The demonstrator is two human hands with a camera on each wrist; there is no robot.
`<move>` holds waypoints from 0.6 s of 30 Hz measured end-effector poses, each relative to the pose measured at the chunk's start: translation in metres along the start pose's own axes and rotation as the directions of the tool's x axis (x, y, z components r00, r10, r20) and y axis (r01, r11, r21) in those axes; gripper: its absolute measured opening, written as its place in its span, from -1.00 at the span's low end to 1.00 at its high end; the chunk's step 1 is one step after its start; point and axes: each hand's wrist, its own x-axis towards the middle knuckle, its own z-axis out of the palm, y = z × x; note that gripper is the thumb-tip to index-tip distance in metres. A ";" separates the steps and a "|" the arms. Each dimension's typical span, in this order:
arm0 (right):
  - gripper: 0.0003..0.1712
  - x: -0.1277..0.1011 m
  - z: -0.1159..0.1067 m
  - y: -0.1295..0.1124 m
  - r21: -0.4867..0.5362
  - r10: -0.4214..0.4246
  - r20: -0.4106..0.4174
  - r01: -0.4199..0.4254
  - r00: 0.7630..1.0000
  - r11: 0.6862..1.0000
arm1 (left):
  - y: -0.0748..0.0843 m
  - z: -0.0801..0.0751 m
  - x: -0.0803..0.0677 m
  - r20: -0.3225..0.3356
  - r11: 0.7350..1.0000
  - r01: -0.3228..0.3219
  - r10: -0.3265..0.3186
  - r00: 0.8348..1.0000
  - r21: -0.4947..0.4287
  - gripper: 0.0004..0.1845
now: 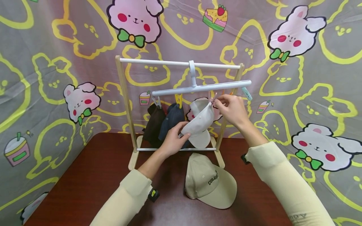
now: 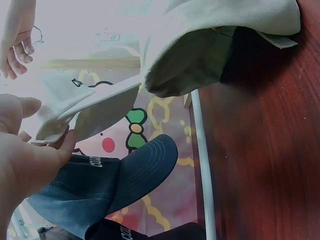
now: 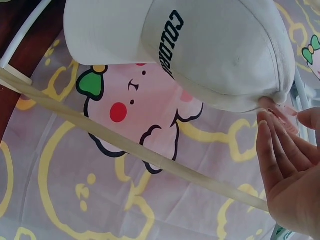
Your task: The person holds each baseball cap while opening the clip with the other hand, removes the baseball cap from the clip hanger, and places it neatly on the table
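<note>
A white cap (image 1: 200, 121) hangs under the right half of a pale blue clip hanger (image 1: 209, 86). My left hand (image 1: 174, 138) holds the cap's lower left edge between thumb and fingers, as the left wrist view also shows. At the cap's upper edge, my right hand (image 1: 232, 110) pinches a pink clip (image 3: 286, 119) between thumb and fingers. Dark lettering shows on the white cap's front in the right wrist view. To the left, a navy cap (image 1: 172, 119) hangs from a yellow clip (image 1: 178, 99), beside a dark brown cap (image 1: 153, 124) on a grey clip (image 1: 156, 102).
The hanger hooks over the white top bar (image 1: 158, 62) of a wooden-legged rack. A beige cap (image 1: 202, 180) with dark lettering lies on the reddish-brown table (image 1: 93, 175) in front. A teal clip (image 1: 247, 93) dangles at the hanger's right end. A patterned cloth (image 1: 186, 37) hangs behind.
</note>
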 end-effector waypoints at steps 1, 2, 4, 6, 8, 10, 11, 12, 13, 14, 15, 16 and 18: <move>-0.74 0.000 0.000 0.000 0.001 0.005 0.002 -0.005 1.000 1.000 | 0.000 0.000 0.001 0.002 1.000 -0.001 0.001 1.000 -0.001 -0.53; -0.74 0.001 0.001 0.001 0.001 0.011 0.005 -0.011 1.000 1.000 | 0.001 0.000 0.001 0.004 1.000 -0.003 0.003 1.000 -0.002 -0.55; -0.72 0.002 0.003 0.002 -0.005 0.017 0.011 -0.017 1.000 1.000 | 0.001 0.001 0.003 0.007 1.000 -0.006 0.006 1.000 0.001 -0.58; -0.69 0.004 0.005 0.003 -0.018 0.019 0.015 -0.019 1.000 1.000 | 0.001 0.001 0.003 0.008 1.000 -0.011 0.011 1.000 0.004 -0.62; -0.66 0.005 0.007 0.002 -0.039 0.020 0.006 -0.020 1.000 0.999 | 0.001 0.001 0.004 0.009 1.000 -0.019 0.019 1.000 0.013 -0.66; -0.64 0.006 0.009 0.001 -0.065 0.020 -0.014 -0.021 1.000 0.998 | 0.001 0.001 0.004 0.013 1.000 -0.022 0.022 1.000 0.021 -0.70; -0.63 0.007 0.010 0.000 -0.077 0.021 -0.026 -0.023 0.999 0.997 | 0.001 0.001 0.003 0.016 0.999 -0.026 0.025 1.000 0.024 -0.71; -0.62 0.008 0.011 0.000 -0.090 0.022 -0.038 -0.025 0.999 0.996 | 0.001 0.001 0.003 0.020 0.999 -0.026 0.025 0.999 0.029 -0.72; -0.61 0.009 0.012 -0.001 -0.103 0.022 -0.051 -0.028 0.998 0.994 | 0.001 0.001 0.003 0.025 0.999 -0.025 0.024 0.999 0.031 -0.73; -0.60 0.010 0.013 -0.002 -0.113 0.024 -0.060 -0.030 0.998 0.993 | 0.002 0.001 0.003 0.029 0.999 -0.027 0.026 0.999 0.031 -0.74; -0.59 0.011 0.013 -0.003 -0.124 0.024 -0.070 -0.033 0.997 0.992 | 0.002 0.001 0.003 0.036 0.999 -0.024 0.023 0.999 0.028 -0.74; -0.59 0.012 0.014 -0.003 -0.133 0.025 -0.078 -0.036 0.997 0.991 | 0.002 0.002 0.003 0.040 0.999 -0.026 0.024 0.999 0.027 -0.75; -0.58 0.014 0.015 -0.005 -0.144 0.027 -0.090 -0.040 0.996 0.989 | 0.002 0.002 0.002 0.047 0.999 -0.028 0.027 0.999 0.025 -0.76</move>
